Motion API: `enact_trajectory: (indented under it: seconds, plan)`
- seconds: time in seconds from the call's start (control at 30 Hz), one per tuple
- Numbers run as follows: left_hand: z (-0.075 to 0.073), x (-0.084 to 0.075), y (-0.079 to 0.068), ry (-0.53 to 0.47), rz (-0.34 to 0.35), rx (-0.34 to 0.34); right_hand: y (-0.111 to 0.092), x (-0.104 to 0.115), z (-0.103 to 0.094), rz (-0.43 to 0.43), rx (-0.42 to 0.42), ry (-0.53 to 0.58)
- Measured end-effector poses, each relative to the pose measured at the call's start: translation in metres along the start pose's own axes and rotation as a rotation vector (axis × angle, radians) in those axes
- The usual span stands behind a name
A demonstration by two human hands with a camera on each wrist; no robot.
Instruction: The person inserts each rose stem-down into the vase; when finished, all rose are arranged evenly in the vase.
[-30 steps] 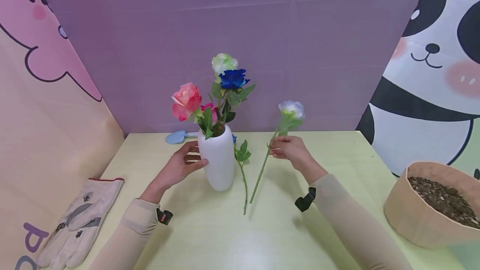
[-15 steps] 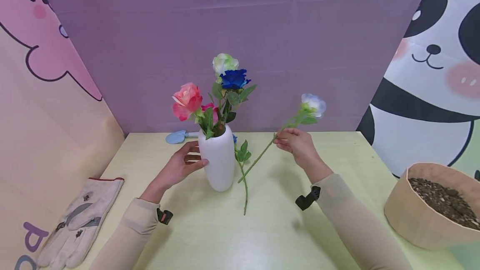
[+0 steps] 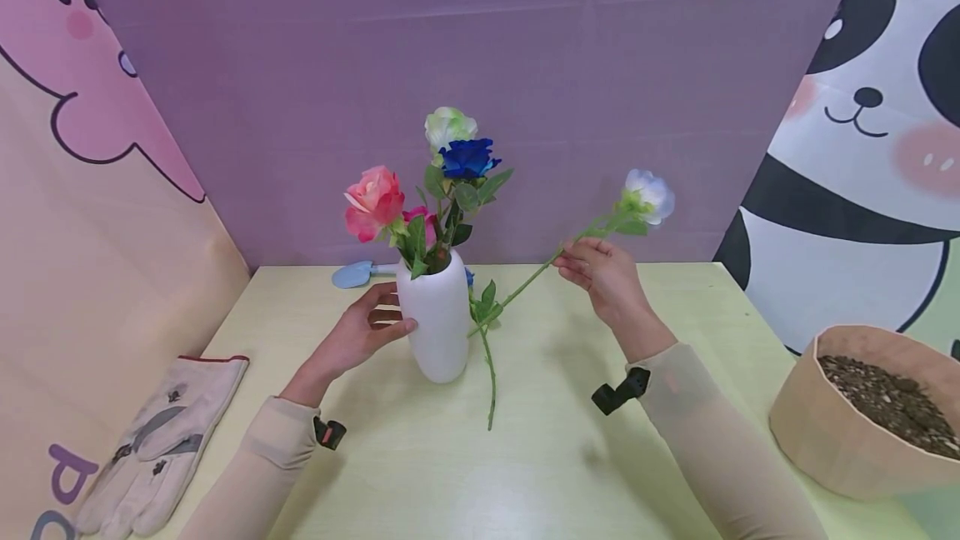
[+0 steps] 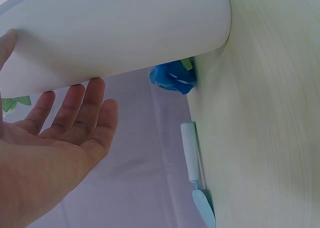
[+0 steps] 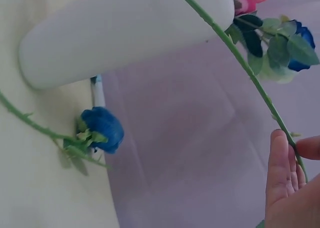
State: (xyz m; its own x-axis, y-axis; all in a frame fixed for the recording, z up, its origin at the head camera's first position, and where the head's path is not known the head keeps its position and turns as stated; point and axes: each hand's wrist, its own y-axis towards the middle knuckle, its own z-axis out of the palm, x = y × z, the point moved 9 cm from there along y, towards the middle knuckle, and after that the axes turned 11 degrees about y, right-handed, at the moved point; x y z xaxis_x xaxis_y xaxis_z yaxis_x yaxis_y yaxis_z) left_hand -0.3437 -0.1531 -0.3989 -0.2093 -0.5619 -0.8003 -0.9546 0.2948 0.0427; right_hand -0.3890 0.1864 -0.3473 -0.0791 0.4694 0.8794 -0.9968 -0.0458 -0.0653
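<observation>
A white vase (image 3: 435,332) stands upright on the table, holding pink, white-green and blue artificial roses (image 3: 468,158). My left hand (image 3: 356,332) holds the vase's left side, its thumb across the front and the fingertips (image 4: 95,85) against the wall. To the right, my right hand (image 3: 606,277) pinches the stem (image 5: 250,72) of a pale blue-white flower (image 3: 648,198) between thumb and fingers. That flower leans, bloom up and right, its stem slanting down toward the vase. A second blue rose (image 5: 102,129) lies on the table beside the vase, mostly hidden by it in the head view.
Behind the vase lies a light blue trowel (image 3: 352,275). Work gloves (image 3: 161,440) rest at the left edge of the table. A tan pot (image 3: 825,432) of soil stands at the right. A purple cloth backdrop (image 3: 300,107) rises behind the table.
My right hand has moved up and right, tilting the pale flower from steep to slanted, so its bloom swings right and its stem end nears the vase. The left hand and vase stay put.
</observation>
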Motion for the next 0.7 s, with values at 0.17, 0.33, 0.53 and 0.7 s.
enact_trajectory:
  seconds: [0.17,0.33,0.53,0.7]
  plan:
    - [0.0,-0.001,-0.001,0.003,0.002,0.0,-0.004,0.01,0.006,-0.049,-0.005,0.064]
    - [0.0,0.0,-0.001,0.0,0.004,0.001,-0.007,0.019,0.012,-0.092,-0.015,0.129]
    - [0.0,0.001,0.0,-0.002,0.006,0.0,-0.011,0.026,0.015,-0.106,-0.028,0.199]
    - [0.0,0.0,0.0,-0.005,0.003,0.0,-0.012,0.033,0.018,-0.138,-0.025,0.261]
